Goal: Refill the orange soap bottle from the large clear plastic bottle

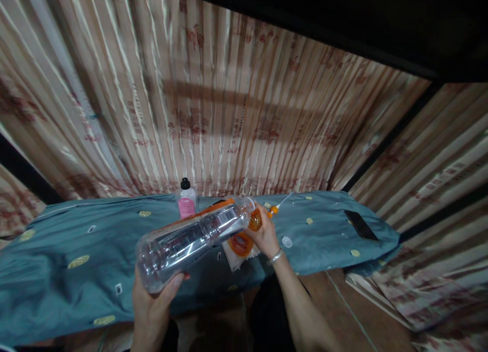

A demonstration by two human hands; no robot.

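A large clear plastic bottle (190, 245) with an orange-edged label is tilted, its neck pointing right and up. My left hand (154, 293) is wrapped round its base end. My right hand (265, 232) grips the neck of a bottle of orange liquid (241, 244), close to the clear bottle's mouth. The clear bottle's mouth is right by the orange bottle's neck; my fingers hide whether they touch. Under the orange bottle lies a pale tissue-like packet or cloth (233, 260). An orange pump head (275, 209) with a pale tube lies to the right of my right hand.
A bottle with a black cap and pink label (186, 204) stands at the back of the teal cloth-covered surface (114, 260). A round whitish cap (287, 241) lies right of centre. A dark phone (361, 225) lies farther right. Patterned curtains (229, 113) hang behind.
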